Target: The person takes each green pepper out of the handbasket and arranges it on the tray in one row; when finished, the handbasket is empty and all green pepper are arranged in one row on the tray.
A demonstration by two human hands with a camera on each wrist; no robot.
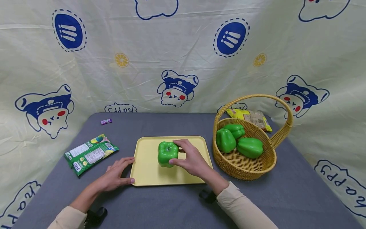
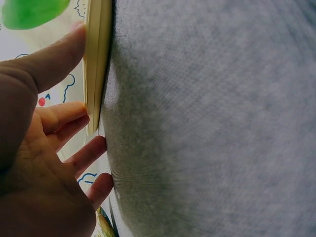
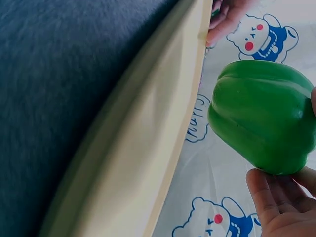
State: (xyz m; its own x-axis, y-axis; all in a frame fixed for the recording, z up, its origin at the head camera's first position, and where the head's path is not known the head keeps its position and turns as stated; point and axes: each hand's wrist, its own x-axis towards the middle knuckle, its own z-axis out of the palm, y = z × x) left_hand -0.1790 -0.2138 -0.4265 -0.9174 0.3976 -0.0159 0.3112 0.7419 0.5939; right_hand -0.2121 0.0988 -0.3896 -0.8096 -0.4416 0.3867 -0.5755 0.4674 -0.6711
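A green bell pepper (image 1: 167, 154) is pinched between the thumb and fingers of the right hand (image 1: 192, 159), over the middle of a pale yellow tray (image 1: 145, 173). In the right wrist view the pepper (image 3: 264, 116) shows a gap between it and the tray (image 3: 148, 128), with fingertips (image 3: 264, 190) of the right hand on its surface. The left hand (image 1: 115, 176) touches the tray's left edge with thumb and fingertips. Seen from the left wrist, its thumb and fingers rest against the tray's rim (image 2: 96, 64), the fingers spread.
A wicker basket (image 1: 243, 171) with a tall handle stands right of the tray, holding several green peppers (image 1: 250, 147). Behind it lies a yellow packet (image 1: 255, 119). A green packet (image 1: 91, 153) and a small purple packet (image 1: 106, 121) lie at the left on the grey cloth.
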